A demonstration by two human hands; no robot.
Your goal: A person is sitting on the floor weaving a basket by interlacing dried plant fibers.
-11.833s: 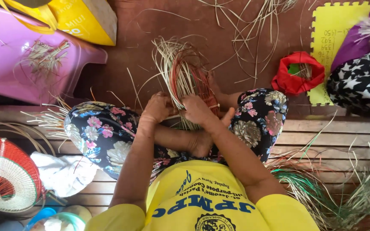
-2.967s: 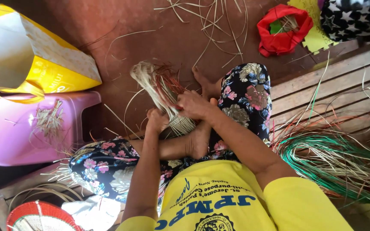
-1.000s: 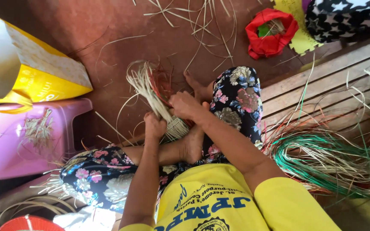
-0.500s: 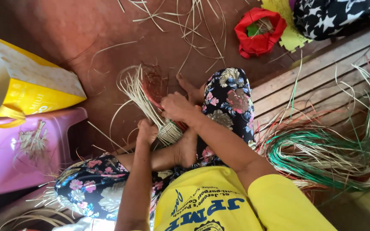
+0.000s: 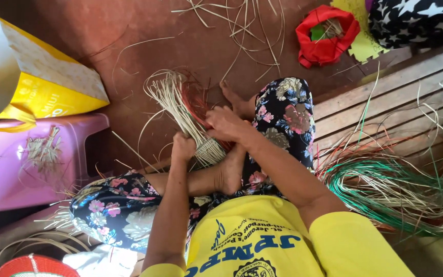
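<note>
I sit cross-legged in floral trousers (image 5: 283,110) on a red-brown floor. A half-woven piece of pale and red straw (image 5: 188,118) rests against my foot, its loose strands fanning up and left. My left hand (image 5: 183,147) is closed on the strands at the lower left of the woven part. My right hand (image 5: 224,124) grips the weave from the right side, fingers curled over the strips.
A yellow bag (image 5: 32,77) lies on a pink plastic stool (image 5: 32,164) at left. A red pouch (image 5: 326,33) and loose straws (image 5: 242,25) lie at top. A coil of green and pale strips (image 5: 390,190) lies on wooden slats (image 5: 385,87) at right. A red woven fan (image 5: 34,266) shows bottom left.
The view has swung over the frames, so bag and stool shifted left and the green coil came into sight. Both hands stay on the straw weave, shifting slightly along it.
</note>
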